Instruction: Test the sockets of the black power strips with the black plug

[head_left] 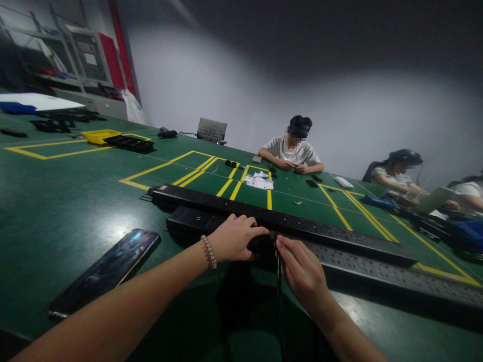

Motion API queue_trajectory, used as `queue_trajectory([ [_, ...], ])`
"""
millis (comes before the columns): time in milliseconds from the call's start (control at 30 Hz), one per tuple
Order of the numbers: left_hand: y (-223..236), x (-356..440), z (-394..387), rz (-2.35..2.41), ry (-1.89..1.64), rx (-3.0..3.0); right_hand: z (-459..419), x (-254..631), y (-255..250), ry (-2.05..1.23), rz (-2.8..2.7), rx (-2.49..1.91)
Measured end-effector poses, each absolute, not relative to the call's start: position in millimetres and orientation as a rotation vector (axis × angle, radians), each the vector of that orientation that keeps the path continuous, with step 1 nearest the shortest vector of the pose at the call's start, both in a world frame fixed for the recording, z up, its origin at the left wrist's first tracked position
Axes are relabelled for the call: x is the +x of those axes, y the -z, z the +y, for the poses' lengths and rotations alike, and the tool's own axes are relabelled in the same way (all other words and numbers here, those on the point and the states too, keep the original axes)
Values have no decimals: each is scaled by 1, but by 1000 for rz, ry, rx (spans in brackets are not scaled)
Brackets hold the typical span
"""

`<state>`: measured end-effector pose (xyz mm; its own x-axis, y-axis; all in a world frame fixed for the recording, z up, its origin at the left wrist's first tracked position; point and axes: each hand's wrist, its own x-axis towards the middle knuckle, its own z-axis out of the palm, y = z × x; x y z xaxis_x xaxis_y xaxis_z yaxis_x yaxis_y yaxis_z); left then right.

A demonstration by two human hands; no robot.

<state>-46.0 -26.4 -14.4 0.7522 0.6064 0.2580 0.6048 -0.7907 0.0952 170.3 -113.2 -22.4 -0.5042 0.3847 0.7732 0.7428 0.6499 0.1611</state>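
Observation:
Two long black power strips with red dots along them lie side by side across the table. The near power strip (377,270) passes under my hands; the far power strip (211,202) is just behind it. My left hand (234,239) is wrapped over the near strip, its thumb stretched towards a small black plug (273,234). Pinched at this plug are the thumb and fingers of my right hand (304,266). A black cable (279,306) hangs down from it towards me. The strip's surface right under the plug is hidden, so I cannot tell how far it sits in a socket.
A phone (107,271) lies on the green table (75,201) at left. Farther back are a yellow tray (100,136), a black tray (132,143) and white papers (259,181). One person (290,151) sits opposite; others work at right.

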Motion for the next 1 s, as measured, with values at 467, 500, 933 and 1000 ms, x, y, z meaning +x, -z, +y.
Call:
queue_trajectory([
  [467, 25, -41, -25, 1073, -454, 3041, -118, 198, 16, 556, -1771, -1028],
  [500, 25, -41, -24, 1071, -453, 3041, -117, 200, 18, 551, -1760, -1040],
  [933, 8, -69, -7, 1020, -322, 2995, -112, 212, 30, 382, -1756, -1086],
  [1000, 6, -76, -4, 1033, -340, 2963, -112, 208, 31, 340, -1763, -1088],
])
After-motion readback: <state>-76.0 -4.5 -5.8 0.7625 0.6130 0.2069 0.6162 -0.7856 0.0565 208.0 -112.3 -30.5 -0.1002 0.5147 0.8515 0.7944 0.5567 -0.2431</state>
